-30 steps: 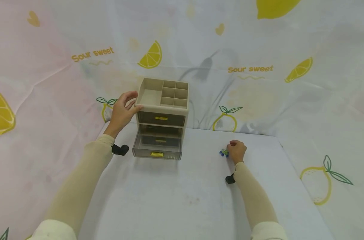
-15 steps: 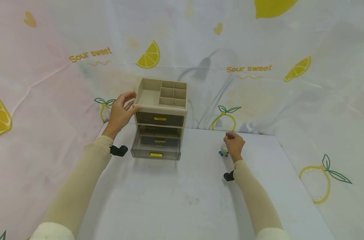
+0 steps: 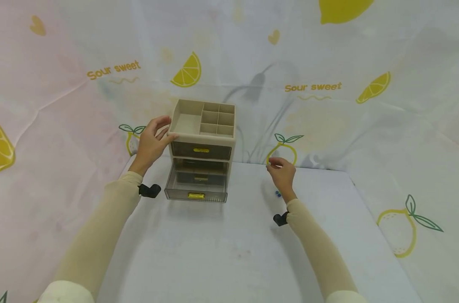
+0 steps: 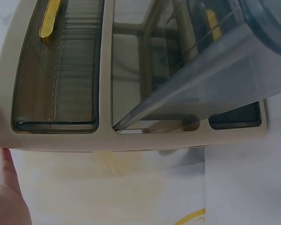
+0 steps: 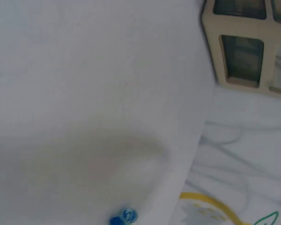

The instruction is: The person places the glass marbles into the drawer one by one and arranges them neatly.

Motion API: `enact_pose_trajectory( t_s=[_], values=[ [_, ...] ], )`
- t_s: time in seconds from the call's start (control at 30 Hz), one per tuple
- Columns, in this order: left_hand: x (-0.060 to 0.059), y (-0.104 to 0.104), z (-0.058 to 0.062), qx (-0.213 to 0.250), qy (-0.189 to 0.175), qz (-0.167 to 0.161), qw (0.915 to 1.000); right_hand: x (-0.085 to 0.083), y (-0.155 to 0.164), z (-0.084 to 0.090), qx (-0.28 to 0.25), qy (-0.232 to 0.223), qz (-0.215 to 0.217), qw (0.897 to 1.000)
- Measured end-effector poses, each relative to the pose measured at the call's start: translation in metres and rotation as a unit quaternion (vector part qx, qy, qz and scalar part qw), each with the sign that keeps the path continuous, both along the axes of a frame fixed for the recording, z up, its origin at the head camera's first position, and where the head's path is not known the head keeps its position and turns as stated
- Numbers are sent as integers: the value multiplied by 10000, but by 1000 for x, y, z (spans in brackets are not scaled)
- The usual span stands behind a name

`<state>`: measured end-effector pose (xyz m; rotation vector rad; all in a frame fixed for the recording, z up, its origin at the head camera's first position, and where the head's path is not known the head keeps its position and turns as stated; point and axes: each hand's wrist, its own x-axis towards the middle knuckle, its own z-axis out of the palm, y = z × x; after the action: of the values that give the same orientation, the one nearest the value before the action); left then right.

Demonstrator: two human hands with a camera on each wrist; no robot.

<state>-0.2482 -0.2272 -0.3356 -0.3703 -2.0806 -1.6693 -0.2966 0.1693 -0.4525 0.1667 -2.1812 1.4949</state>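
Observation:
A beige desktop drawer organizer [image 3: 206, 139] stands left of centre at the back of the table, its smoky middle drawer [image 3: 178, 194] pulled out. My left hand [image 3: 150, 145] holds the organizer's upper left corner, thumb on the front edge and fingers along the side. In the left wrist view, part of that hand [image 4: 8, 192] shows beside the organizer. My right hand [image 3: 284, 173] is raised over the table, thumb and fingertips pinching a small pale marble [image 3: 269, 164], mostly covered by the fingers. Blue marbles [image 3: 278, 193] lie on the table under the right wrist, partly hidden; one glassy blue marble [image 5: 129, 215] shows in the right wrist view.
The organizer's top has one large tray [image 3: 187, 123] and several small compartments [image 3: 226, 119]. Its upper drawer [image 3: 184, 150] is closed. The white table [image 3: 199, 252] ends at a lemon-printed cloth backdrop [image 3: 248, 54].
My right hand has lifted off the cluster of marbles and moved up and left with one pinched in the fingertips. My left hand keeps its hold on the organizer.

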Motion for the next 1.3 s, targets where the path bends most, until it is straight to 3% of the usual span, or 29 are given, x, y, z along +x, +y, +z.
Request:
enact_pose_trajectory(
  t_s=[0.13,0.37,0.6,0.73,1.03,1.3],
  values=[
    [0,-1,-1,15,13,-2,10000,4,-18,6,-130,255,349,9990],
    [-1,-2,-3,10,86,5,10000,20,-52,19,-237,296,944,9948],
    [-1,-4,-4,20,79,-3,10000,52,-84,51,-369,587,1762,9819],
    [-1,-4,-3,78,142,-15,9999,60,-99,58,-402,643,2071,9754],
    [-4,-3,-5,193,230,-89,9995,72,-128,65,-237,838,2645,9604],
    [-5,-2,-5,182,250,-48,9995,62,-151,39,251,654,2842,9562]
  ],
)
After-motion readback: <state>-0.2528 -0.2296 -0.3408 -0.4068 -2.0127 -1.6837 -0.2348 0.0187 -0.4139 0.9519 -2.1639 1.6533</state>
